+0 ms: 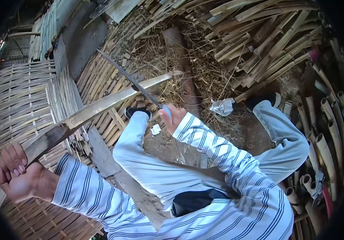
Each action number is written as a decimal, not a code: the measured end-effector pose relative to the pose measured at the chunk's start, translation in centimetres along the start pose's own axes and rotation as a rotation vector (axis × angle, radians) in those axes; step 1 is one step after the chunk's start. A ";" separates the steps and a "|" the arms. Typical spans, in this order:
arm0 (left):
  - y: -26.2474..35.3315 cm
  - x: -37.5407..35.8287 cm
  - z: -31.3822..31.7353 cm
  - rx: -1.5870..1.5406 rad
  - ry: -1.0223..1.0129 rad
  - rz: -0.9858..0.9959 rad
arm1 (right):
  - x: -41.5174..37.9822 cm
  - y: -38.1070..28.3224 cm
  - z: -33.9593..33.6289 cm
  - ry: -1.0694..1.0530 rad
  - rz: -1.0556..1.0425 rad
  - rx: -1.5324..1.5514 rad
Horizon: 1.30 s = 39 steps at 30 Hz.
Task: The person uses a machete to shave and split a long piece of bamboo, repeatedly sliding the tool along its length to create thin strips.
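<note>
At the lower left, my left hand point(22, 174) is wrapped round the near end of a long split bamboo piece point(96, 110). The piece slants up to the right, its pale inner face showing. Near the middle my right hand point(174, 118) grips the handle of a long knife point(128, 76), whose bluish end shows at the fist. The dark blade points to the upper left and crosses the bamboo at its right part. Whether the edge has entered the bamboo I cannot tell.
A woven bamboo panel point(12, 100) lies at the left, with a bundle of thin strips point(62, 98) beside it. Split bamboo point(268, 44) is piled at the upper right, bamboo tubes point(326, 148) at the right. A log point(184, 76) lies among shavings, near a crumpled wrapper point(222, 107).
</note>
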<state>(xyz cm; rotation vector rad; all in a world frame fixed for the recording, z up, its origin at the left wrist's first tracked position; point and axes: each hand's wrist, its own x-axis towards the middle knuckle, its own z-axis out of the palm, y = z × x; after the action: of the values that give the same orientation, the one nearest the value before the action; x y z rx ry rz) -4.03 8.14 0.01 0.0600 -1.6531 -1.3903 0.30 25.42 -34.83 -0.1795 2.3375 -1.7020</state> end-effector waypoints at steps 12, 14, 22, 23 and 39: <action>-0.2 0.8 0.6 -0.096 -0.082 0.013 | 3.5 12.8 -0.3 -0.096 0.240 -0.306; -0.3 1.7 -0.6 -0.141 -0.187 -0.025 | 3.0 8.3 0.0 -0.045 0.359 -0.064; 0.0 0.9 0.3 -0.026 0.006 0.012 | 3.3 29.8 8.9 0.239 0.614 0.194; 0.2 0.7 1.3 0.030 0.059 0.021 | 3.7 28.2 7.8 0.250 0.581 0.081; 1.5 1.7 1.2 0.031 -0.492 -0.136 | 1.1 1.0 -11.1 0.299 -0.047 -0.026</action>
<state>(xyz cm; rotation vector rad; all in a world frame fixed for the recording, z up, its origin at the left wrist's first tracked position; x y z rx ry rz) -4.96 8.58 2.30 -0.1683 -2.1052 -1.5669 -3.67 35.65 -32.68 0.0175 2.5844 -1.8314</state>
